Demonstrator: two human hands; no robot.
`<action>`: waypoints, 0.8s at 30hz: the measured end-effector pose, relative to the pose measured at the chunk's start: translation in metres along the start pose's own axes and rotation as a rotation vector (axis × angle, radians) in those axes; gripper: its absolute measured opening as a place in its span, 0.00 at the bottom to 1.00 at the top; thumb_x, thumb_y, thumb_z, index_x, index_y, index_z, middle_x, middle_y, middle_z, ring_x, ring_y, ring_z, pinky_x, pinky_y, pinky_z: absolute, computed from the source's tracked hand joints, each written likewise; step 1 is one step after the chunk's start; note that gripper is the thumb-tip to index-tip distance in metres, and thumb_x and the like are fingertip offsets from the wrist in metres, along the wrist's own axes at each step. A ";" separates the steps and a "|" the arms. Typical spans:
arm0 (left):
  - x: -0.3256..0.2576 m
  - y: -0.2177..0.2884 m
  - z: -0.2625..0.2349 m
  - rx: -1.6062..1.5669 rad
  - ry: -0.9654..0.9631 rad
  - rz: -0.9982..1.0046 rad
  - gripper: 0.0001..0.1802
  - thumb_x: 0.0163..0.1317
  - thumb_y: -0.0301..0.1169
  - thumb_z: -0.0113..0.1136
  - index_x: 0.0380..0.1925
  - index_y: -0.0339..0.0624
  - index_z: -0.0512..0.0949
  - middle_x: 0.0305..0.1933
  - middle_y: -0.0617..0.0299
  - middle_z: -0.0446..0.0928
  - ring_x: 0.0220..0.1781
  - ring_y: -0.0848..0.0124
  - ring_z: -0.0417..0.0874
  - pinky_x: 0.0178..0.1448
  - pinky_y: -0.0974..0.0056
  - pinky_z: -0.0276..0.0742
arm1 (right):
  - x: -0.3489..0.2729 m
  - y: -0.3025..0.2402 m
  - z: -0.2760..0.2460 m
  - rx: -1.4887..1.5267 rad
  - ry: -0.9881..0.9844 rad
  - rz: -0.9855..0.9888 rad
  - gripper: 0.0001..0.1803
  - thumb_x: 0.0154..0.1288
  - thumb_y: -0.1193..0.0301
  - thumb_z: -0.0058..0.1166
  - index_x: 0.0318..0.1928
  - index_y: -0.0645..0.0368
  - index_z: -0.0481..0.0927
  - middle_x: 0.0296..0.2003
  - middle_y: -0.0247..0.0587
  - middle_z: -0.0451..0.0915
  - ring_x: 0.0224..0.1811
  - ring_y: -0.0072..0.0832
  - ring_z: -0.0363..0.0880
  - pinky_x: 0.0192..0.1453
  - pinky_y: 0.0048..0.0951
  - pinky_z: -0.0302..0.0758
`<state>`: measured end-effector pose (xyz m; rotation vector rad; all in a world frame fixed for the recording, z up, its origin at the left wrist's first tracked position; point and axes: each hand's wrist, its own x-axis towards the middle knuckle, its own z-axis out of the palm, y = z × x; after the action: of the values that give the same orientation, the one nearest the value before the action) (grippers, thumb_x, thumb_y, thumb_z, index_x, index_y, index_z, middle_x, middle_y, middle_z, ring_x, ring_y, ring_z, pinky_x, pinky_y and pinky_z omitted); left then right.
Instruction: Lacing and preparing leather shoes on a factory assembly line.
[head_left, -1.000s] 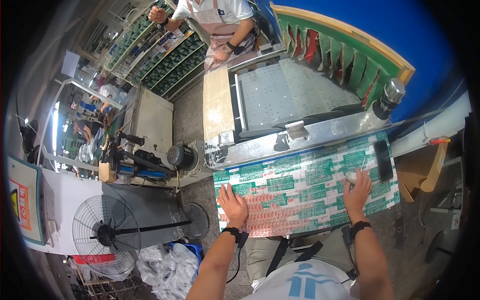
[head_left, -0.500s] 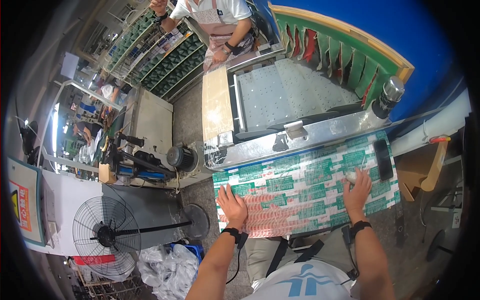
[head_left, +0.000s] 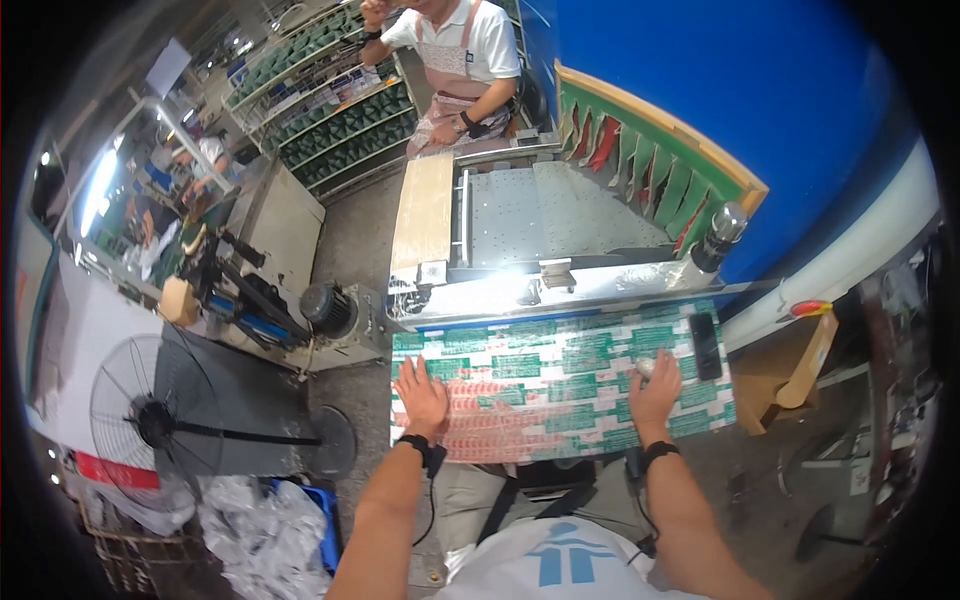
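Note:
My left hand (head_left: pixel 422 397) lies flat with its fingers spread on the left side of a small work table (head_left: pixel 545 385). The tabletop is covered in green, white and red printed tape under a glossy layer. Over its right side, my right hand (head_left: pixel 655 398) has thumb and fingers curled round a small pale rounded object (head_left: pixel 646 368), whose kind I cannot make out. A black phone (head_left: pixel 705 346) lies just right of that hand, near the table's right edge. Both wrists wear black bands with cables.
Beyond the table stands a metal-framed machine with a grey studded bed (head_left: pixel 550 215) and a curtain of green and red strips (head_left: pixel 640 165). A person in an apron (head_left: pixel 455 75) sits behind it. At left are a motor (head_left: pixel 328 308), a floor fan (head_left: pixel 155 420) and plastic bags (head_left: pixel 265 535).
The view has shifted, so the table and both hands appear farther left. My hands keep their places on the tabletop, and the small pale object stays at my right fingers.

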<state>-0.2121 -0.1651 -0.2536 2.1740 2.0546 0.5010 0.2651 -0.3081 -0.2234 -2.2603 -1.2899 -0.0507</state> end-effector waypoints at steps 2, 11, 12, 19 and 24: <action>0.000 -0.006 -0.007 -0.097 -0.036 0.033 0.41 0.71 0.40 0.58 0.82 0.41 0.61 0.86 0.36 0.52 0.87 0.35 0.50 0.86 0.30 0.41 | -0.002 0.006 -0.002 -0.016 -0.005 -0.029 0.43 0.71 0.65 0.61 0.82 0.58 0.61 0.78 0.61 0.62 0.80 0.60 0.58 0.83 0.62 0.54; -0.118 0.008 -0.025 -0.142 0.085 0.120 0.34 0.72 0.33 0.56 0.78 0.41 0.67 0.84 0.41 0.60 0.85 0.39 0.58 0.87 0.34 0.47 | -0.002 -0.001 -0.046 -0.240 -0.212 -0.145 0.45 0.70 0.63 0.64 0.82 0.62 0.59 0.80 0.64 0.57 0.83 0.63 0.52 0.85 0.64 0.45; -0.125 0.012 -0.030 -0.140 0.088 0.088 0.34 0.72 0.33 0.55 0.78 0.41 0.67 0.84 0.42 0.60 0.85 0.39 0.57 0.87 0.34 0.47 | -0.012 -0.001 -0.050 -0.202 -0.152 -0.289 0.45 0.70 0.64 0.64 0.81 0.63 0.60 0.78 0.65 0.60 0.81 0.64 0.55 0.84 0.64 0.49; -0.132 0.034 -0.028 -0.157 0.142 -0.060 0.34 0.70 0.31 0.54 0.77 0.42 0.68 0.84 0.44 0.60 0.86 0.42 0.55 0.89 0.34 0.40 | -0.166 -0.029 -0.056 0.339 -0.590 -0.412 0.15 0.68 0.71 0.59 0.53 0.58 0.86 0.41 0.54 0.88 0.48 0.54 0.87 0.54 0.49 0.83; -0.133 0.033 -0.027 -0.150 0.138 -0.073 0.33 0.70 0.30 0.53 0.77 0.42 0.68 0.84 0.44 0.60 0.87 0.42 0.55 0.89 0.34 0.39 | -0.166 -0.038 -0.033 0.029 -0.902 -0.526 0.13 0.72 0.63 0.57 0.46 0.57 0.87 0.38 0.55 0.88 0.47 0.55 0.87 0.52 0.53 0.82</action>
<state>-0.1934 -0.3025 -0.2396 2.0234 2.0796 0.7891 0.1517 -0.4393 -0.2263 -1.8780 -2.2770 0.8744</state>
